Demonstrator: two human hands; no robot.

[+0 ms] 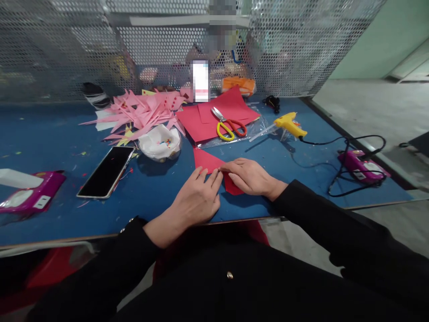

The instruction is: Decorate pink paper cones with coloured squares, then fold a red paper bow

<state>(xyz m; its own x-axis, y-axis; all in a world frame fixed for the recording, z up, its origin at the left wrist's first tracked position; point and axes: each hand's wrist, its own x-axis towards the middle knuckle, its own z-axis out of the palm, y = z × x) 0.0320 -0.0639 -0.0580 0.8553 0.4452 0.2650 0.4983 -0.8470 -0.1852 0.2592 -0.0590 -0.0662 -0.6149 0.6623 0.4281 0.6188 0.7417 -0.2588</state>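
Note:
A folded piece of red paper lies on the blue table near its front edge, partly covered by both hands. My left hand presses its fingertips onto the lower edge of the paper, fingers bent and close together. From the other side, my right hand lies over the right part of the paper, fingers together and closed on it at a crease. The fingertips of both hands nearly meet there. A red corner shows below my right hand. Scissors with one yellow and one red handle rest on red sheets behind the hands.
Pink paper strips are heaped at the back left. A paper-lined bowl holds small colourful bits. Nearby lie a phone, a yellow glue gun, a purple corded box and another purple box. Perforated metal panels stand behind.

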